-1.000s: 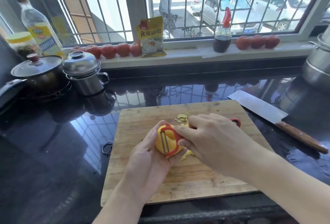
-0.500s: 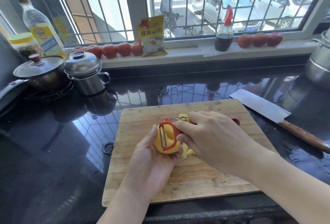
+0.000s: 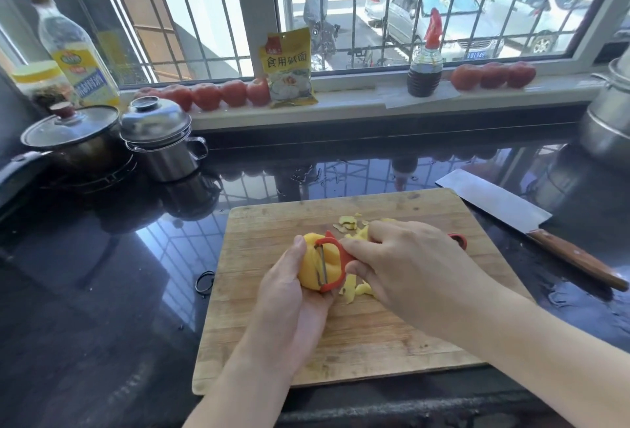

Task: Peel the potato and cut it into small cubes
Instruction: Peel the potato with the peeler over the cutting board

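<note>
The potato [image 3: 312, 262] sits cradled in the left hand [image 3: 289, 294], held above the near-middle of the cutting board [image 3: 259, 325] — thumb curled up its left flank, fingers wrapped underneath where they can't be seen. The flesh that shows is bare yellow, so the peeling looks well along, though the underside is hidden.

Coming in from the right, the right hand [image 3: 405, 267] is clenched round the handle of the red peeler [image 3: 332, 265], and the blade lies flat against the potato's right face. That's the relation to watch: the blade runs roughly near-to-far, while the handle points off to the right — so the next stroke would likely be drawn sideways, across the face and toward the right hand, away from the left thumb.

The potato's long axis appears to run near-to-far, much like the blade, though the hands hide too much to be sure. Peelings [image 3: 354, 223] lie on the board just beyond and beneath the right hand. The cleaver [image 3: 511, 212] waits on the counter off the board's far right corner, nearer the right hand, for the cubing that isn't yet begun.
</note>
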`<action>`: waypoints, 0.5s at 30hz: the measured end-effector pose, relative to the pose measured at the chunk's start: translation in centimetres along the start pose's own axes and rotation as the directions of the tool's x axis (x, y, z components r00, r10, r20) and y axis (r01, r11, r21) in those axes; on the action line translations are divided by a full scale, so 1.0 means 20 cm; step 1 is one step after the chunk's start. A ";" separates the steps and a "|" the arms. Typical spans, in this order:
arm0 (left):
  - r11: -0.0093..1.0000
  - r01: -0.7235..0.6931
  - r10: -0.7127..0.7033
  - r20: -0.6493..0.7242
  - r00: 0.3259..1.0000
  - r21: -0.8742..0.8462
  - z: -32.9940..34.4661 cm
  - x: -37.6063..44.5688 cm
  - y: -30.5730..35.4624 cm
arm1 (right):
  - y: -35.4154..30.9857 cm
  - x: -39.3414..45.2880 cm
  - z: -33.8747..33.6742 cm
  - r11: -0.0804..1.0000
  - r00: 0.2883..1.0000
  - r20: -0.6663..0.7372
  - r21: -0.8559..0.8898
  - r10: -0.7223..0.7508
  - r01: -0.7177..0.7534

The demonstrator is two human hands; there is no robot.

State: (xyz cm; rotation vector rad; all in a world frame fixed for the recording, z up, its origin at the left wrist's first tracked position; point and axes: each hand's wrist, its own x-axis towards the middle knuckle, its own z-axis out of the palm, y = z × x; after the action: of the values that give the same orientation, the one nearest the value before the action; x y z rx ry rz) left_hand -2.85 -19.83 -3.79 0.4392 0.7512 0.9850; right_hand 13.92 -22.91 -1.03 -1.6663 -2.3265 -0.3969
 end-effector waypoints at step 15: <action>0.959 0.257 -0.262 0.037 0.964 0.118 -0.04 0.10 0.14 | 0.38 -0.01 0.02 0.986 0.971 0.209 -0.137 0.120 -0.092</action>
State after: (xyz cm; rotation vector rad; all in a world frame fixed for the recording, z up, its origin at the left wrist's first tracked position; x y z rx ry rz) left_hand -4.42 -16.65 -3.37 0.4493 0.7970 0.6851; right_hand 21.08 -20.58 -0.94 -1.9754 -2.3923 -0.3640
